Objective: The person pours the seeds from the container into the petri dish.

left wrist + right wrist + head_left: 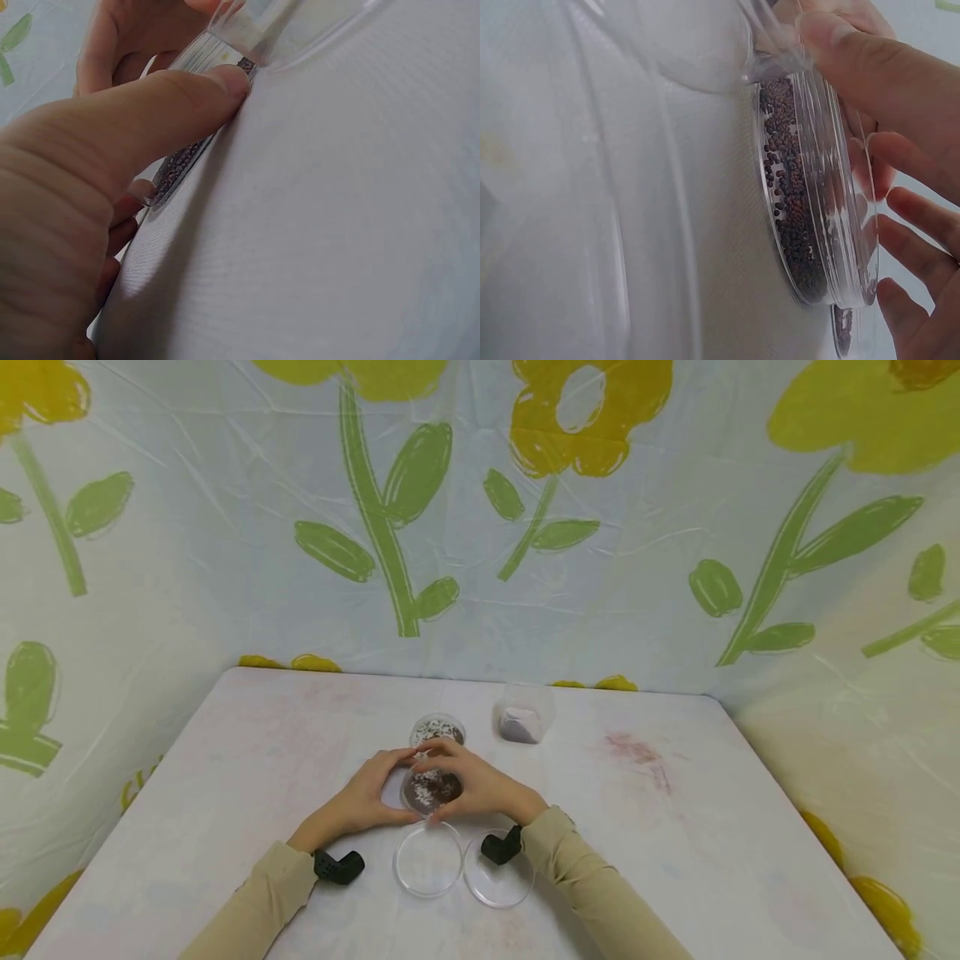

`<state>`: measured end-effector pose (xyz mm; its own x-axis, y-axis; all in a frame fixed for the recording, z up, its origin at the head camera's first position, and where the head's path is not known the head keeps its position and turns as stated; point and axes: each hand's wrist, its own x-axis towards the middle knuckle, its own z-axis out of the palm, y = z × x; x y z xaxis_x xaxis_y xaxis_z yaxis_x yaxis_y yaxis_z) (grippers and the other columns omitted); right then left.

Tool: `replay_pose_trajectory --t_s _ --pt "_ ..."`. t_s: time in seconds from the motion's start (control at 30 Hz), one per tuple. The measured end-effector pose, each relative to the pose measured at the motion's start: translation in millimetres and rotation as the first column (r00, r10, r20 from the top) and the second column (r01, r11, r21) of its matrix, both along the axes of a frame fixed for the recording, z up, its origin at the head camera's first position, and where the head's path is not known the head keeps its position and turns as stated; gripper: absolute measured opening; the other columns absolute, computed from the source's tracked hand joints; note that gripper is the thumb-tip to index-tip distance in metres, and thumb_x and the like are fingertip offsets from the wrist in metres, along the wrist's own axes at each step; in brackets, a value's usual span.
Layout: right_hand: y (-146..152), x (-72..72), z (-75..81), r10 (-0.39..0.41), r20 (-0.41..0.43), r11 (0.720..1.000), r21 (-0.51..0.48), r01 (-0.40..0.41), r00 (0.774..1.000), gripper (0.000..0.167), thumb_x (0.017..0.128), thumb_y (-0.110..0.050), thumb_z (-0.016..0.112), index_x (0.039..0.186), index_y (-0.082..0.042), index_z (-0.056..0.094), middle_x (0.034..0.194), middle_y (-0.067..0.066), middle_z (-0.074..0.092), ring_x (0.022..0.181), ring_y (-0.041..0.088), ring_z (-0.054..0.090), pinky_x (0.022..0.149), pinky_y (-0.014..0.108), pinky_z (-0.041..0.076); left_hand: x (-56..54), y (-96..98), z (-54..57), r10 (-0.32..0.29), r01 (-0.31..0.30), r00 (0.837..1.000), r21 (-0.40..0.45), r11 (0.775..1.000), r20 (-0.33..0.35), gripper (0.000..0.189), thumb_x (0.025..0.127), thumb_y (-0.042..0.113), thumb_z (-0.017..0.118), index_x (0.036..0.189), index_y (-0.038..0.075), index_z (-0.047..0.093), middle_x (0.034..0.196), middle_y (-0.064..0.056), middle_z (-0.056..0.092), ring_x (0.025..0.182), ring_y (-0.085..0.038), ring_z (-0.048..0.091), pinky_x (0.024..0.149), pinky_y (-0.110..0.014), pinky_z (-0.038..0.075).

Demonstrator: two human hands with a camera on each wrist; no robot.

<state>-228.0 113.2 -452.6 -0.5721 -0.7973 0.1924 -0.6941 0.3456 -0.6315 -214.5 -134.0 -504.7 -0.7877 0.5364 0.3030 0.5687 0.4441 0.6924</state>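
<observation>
A round clear petri dish holding many small dark seeds, with white showing between them in the head view, sits on the table between both hands. My left hand curves round its left side; in the left wrist view the thumb presses the dish wall. From the other side my right hand grips the dish's upper rim with thumb and curled fingers. The right wrist view shows the seeds through the clear wall, below stacked clear rims. Whether the lid is fully seated I cannot tell.
Just behind stands a second seed-filled dish. Two clear round dish parts lie side by side in front, the right one partly under the right wrist. A translucent container with dark contents stands at the back. Flowered cloth surrounds the table.
</observation>
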Motion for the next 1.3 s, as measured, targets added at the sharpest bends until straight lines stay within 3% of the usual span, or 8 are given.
replay_pose_trajectory --t_s 0.3,0.63,0.77,0.9,1.0,1.1,1.2,1.3 --pt "1 -0.7 5.4 0.002 -0.024 0.999 0.034 -0.001 1.000 0.068 0.076 -0.029 0.088 0.134 -0.008 0.060 0.152 0.015 0.037 0.141 0.028 0.034 0.112 0.045 0.035 -1.2 -2.1 -0.3 -0.016 0.015 0.999 0.034 0.999 0.031 0.103 0.071 0.040 0.090 0.152 0.009 0.035 0.137 -0.001 0.055 0.130 -0.028 0.045 0.109 -0.057 0.033" --pt "24 -12.8 37.9 -0.099 -0.042 0.994 -0.040 0.097 0.994 0.063 0.081 -0.023 0.084 0.136 -0.009 0.057 0.151 0.014 0.041 0.139 0.025 0.037 0.110 0.050 0.035 -4.4 -10.3 1.6 -0.020 0.020 0.996 0.000 1.000 0.085 0.107 0.070 0.034 0.090 0.154 0.009 0.029 0.140 0.002 0.052 0.132 -0.022 0.041 0.113 -0.051 0.029" --pt "43 -21.6 54.8 -0.157 -0.081 0.986 -0.073 0.151 0.984 0.060 0.082 -0.020 0.083 0.136 -0.012 0.057 0.150 0.014 0.041 0.139 0.026 0.037 0.110 0.052 0.035 2.3 -18.3 6.7 -0.020 0.022 0.995 -0.020 1.000 0.096 0.104 0.073 0.033 0.088 0.154 0.007 0.029 0.140 0.002 0.052 0.133 -0.023 0.041 0.113 -0.052 0.029" --pt "67 -33.2 63.7 -0.240 -0.110 0.964 -0.147 0.223 0.964 0.060 0.083 -0.018 0.082 0.137 -0.012 0.057 0.149 0.014 0.042 0.140 0.027 0.035 0.110 0.053 0.034 15.3 -27.4 10.0 -0.016 0.017 0.985 -0.002 1.000 0.170 0.097 0.080 0.038 0.083 0.155 0.009 0.028 0.137 0.007 0.054 0.137 -0.021 0.039 0.114 -0.051 0.027" --pt "85 -40.6 64.9 -0.334 -0.100 0.929 -0.205 0.309 0.937 0.062 0.084 -0.015 0.081 0.140 -0.011 0.054 0.150 0.011 0.041 0.141 0.029 0.033 0.111 0.055 0.031 27.8 -31.8 10.2 -0.018 0.012 0.976 0.029 1.000 0.219 0.095 0.082 0.042 0.080 0.155 0.011 0.028 0.137 0.011 0.054 0.140 -0.019 0.036 0.116 -0.043 0.024" --pt "100 -43.0 61.0 -0.449 -0.026 0.870 -0.242 0.430 0.893 0.068 0.086 -0.016 0.079 0.146 -0.012 0.047 0.154 0.010 0.035 0.144 0.029 0.029 0.113 0.056 0.027 42.2 -33.5 9.7 -0.029 0.021 0.978 0.041 0.999 0.207 0.096 0.080 0.044 0.082 0.154 0.011 0.030 0.139 0.009 0.051 0.139 -0.019 0.034 0.115 -0.032 0.024" --pt "107 -37.7 57.0 -0.546 0.131 0.782 -0.275 0.559 0.828 0.079 0.087 -0.020 0.079 0.152 -0.012 0.035 0.158 0.010 0.027 0.146 0.030 0.023 0.117 0.054 0.020 55.0 -31.9 8.5 -0.037 0.036 0.991 0.012 0.999 0.127 0.098 0.076 0.048 0.083 0.151 0.010 0.034 0.142 0.003 0.046 0.134 -0.018 0.033 0.111 -0.031 0.029" --pt "109 -34.2 45.8 -0.578 0.303 0.683 -0.327 0.652 0.758 0.091 0.084 -0.019 0.081 0.155 -0.009 0.024 0.160 0.012 0.022 0.147 0.030 0.019 0.120 0.048 0.014 65.0 -27.5 6.7 -0.047 0.048 0.998 -0.020 0.999 0.030 0.099 0.072 0.054 0.084 0.147 0.008 0.038 0.141 -0.002 0.044 0.129 -0.019 0.032 0.107 -0.043 0.032"
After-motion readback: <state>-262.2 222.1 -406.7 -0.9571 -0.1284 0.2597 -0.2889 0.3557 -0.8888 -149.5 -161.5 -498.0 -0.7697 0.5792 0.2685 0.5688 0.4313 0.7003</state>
